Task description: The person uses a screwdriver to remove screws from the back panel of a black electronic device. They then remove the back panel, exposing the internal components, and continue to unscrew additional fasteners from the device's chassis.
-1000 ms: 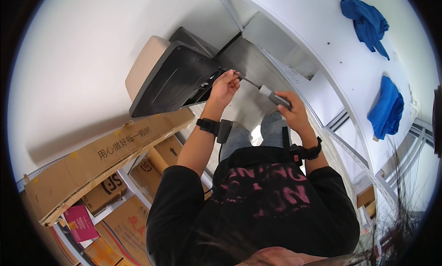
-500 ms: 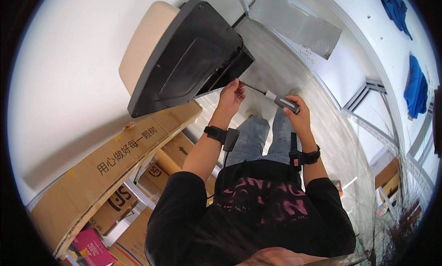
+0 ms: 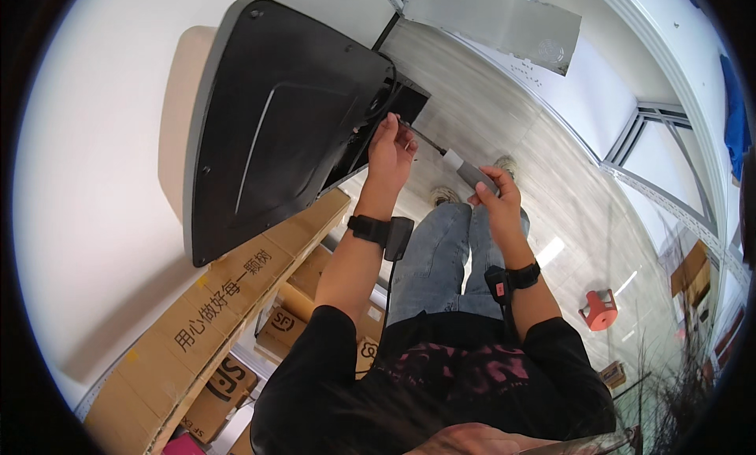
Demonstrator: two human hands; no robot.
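Item: screwdriver (image 3: 461, 165), grey handle with a thin dark shaft, held level above the person's lap, its tip directed at the lower right edge of a large black moulded back panel (image 3: 276, 124). Right hand (image 3: 498, 196): grip clenched around the grey handle, wrist bearing a black band with a small device. Left hand (image 3: 391, 149): fingers pinched at the shaft's far end, just at the panel's edge; whether this grip closed on the shaft tip or on a small part there could not be told. Left wrist also carried a black band with a dark box attached. The panel stood tilted against a white wall (image 3: 94, 179), its rear face toward the camera, resting atop a long brown cardboard box (image 3: 228, 313). More cardboard boxes (image 3: 283, 325) lay on shelving beneath. The person wore a black top and blue jeans, feet on a pale grey floor (image 3: 567, 211). A small red stool (image 3: 600, 309) stood well apart to the right.
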